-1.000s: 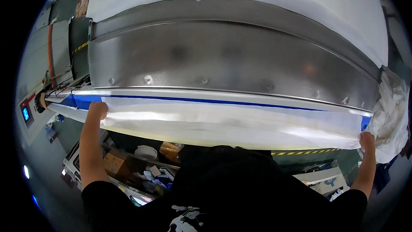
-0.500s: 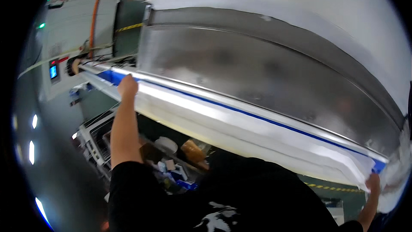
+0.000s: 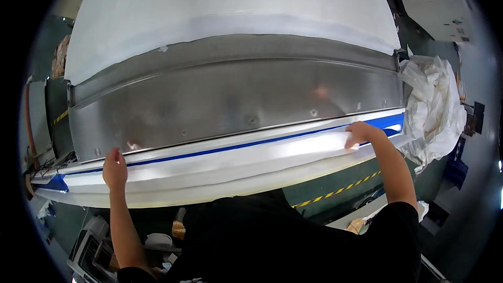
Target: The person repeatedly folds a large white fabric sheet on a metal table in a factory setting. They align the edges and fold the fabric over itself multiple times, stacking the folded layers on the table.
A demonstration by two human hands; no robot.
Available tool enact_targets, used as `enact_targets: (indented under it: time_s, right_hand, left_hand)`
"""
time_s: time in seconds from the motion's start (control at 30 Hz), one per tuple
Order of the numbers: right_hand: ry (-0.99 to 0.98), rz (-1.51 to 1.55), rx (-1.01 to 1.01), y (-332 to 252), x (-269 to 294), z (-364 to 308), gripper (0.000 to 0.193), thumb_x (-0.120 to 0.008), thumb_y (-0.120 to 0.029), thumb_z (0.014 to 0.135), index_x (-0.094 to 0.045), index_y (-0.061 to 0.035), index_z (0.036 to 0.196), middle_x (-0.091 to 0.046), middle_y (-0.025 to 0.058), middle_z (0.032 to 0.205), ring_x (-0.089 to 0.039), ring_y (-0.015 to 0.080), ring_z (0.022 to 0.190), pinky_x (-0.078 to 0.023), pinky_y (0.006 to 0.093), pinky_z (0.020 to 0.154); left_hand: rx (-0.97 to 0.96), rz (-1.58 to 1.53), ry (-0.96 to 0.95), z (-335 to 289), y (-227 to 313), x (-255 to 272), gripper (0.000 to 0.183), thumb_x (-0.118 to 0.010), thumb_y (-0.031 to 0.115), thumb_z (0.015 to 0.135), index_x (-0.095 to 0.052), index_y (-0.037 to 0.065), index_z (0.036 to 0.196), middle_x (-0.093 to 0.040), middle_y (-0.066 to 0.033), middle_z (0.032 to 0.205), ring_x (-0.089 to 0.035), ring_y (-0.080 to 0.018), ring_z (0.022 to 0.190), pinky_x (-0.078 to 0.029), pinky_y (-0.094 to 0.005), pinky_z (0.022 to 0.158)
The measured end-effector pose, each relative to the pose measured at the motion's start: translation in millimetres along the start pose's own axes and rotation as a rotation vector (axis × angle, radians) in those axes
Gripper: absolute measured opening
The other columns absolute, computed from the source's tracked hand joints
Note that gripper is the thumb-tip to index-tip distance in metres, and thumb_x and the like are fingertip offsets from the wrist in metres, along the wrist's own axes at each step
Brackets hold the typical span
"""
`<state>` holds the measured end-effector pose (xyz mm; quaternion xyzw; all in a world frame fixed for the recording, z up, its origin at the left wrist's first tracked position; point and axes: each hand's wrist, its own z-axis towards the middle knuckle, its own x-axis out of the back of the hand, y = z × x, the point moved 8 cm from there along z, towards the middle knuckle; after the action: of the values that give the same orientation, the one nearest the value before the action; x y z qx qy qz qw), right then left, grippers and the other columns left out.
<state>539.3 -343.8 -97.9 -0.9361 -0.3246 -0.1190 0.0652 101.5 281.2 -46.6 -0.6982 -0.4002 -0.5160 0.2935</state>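
A long white sheet point(image 3: 230, 165) lies along a roller-like bar in front of me, with a narrow blue strip point(image 3: 220, 151) running lengthwise beside it. My left hand point(image 3: 115, 170) is over the left part of the sheet, fingers pointing away from me and thumb slightly apart; I see nothing held in it. Toward the right end, my right hand point(image 3: 362, 133) has its fingers bent down onto the sheet's edge, near a wider blue patch point(image 3: 387, 121). The fingertips are partly hidden there. Another blue patch point(image 3: 55, 183) shows at the far left end.
Beyond the bar slopes a grey metal plate point(image 3: 236, 91), with a broad white sheet of material point(image 3: 236, 0) behind it. Crumpled white material point(image 3: 432, 105) hangs at the right. Below are a yellow-black floor stripe point(image 3: 338, 191) and a white bin point(image 3: 159, 240) at the lower left.
My view has swung to the right and levelled. Both hands have left the blue end pieces and are closer together along the white sheet, the right one well inward.
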Motion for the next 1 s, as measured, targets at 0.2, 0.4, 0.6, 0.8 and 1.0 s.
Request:
enact_targets:
  time_s: [0.2,0.4,0.6,0.8,1.0]
  right_hand:
    - [0.236,0.096,0.208,-60,7,13,0.055,-0.076,-0.040,0.061,-0.065,-0.0052,0.102,-0.066,0.0169,0.096,-0.062,0.0318,0.090,-0.048,0.0358,0.081]
    - [0.352,0.274,0.160,-93,8,0,0.037,-0.075,-0.029,0.068,-0.064,-0.0069,0.095,-0.067,0.0100,0.088,-0.064,0.0247,0.085,-0.050,0.0335,0.075]
    - [0.456,0.267,0.205,-122,-11,-7,0.027,-0.070,-0.025,0.075,-0.062,-0.0072,0.094,-0.066,0.0094,0.087,-0.063,0.0275,0.085,-0.049,0.0378,0.074]
    - [0.525,0.372,0.317,-168,-15,-20,0.025,-0.070,-0.023,0.076,-0.061,-0.0076,0.093,-0.065,0.0101,0.087,-0.063,0.0275,0.083,-0.049,0.0380,0.073]
    - [0.562,0.423,0.384,-192,-15,-30,0.023,-0.070,-0.021,0.077,-0.060,-0.0070,0.092,-0.064,0.0101,0.088,-0.063,0.0273,0.084,-0.049,0.0369,0.072]
  left_hand:
    - [-0.082,-0.140,0.007,-21,29,-6,0.022,-0.057,0.017,0.087,-0.063,0.008,0.106,-0.066,-0.0083,0.098,-0.065,-0.0216,0.084,-0.050,-0.0346,0.074]
    - [-0.252,-0.230,0.100,-53,80,-12,0.019,-0.059,0.017,0.086,-0.065,0.007,0.101,-0.067,-0.0102,0.094,-0.064,-0.0240,0.084,-0.050,-0.0343,0.073]
    - [-0.564,-0.374,0.089,-100,173,-8,0.018,-0.061,0.008,0.079,-0.064,0.007,0.097,-0.064,-0.0140,0.090,-0.061,-0.0330,0.084,-0.048,-0.0399,0.075]
    - [-0.642,-0.293,-0.081,-117,202,-20,0.023,-0.060,0.012,0.078,-0.062,0.009,0.101,-0.064,-0.0112,0.096,-0.059,-0.0303,0.092,-0.045,-0.0409,0.083]
    - [-0.554,-0.138,-0.151,-109,176,-23,0.030,-0.054,0.006,0.077,-0.061,0.009,0.107,-0.060,-0.0108,0.108,-0.055,-0.0292,0.102,-0.041,-0.0420,0.091]
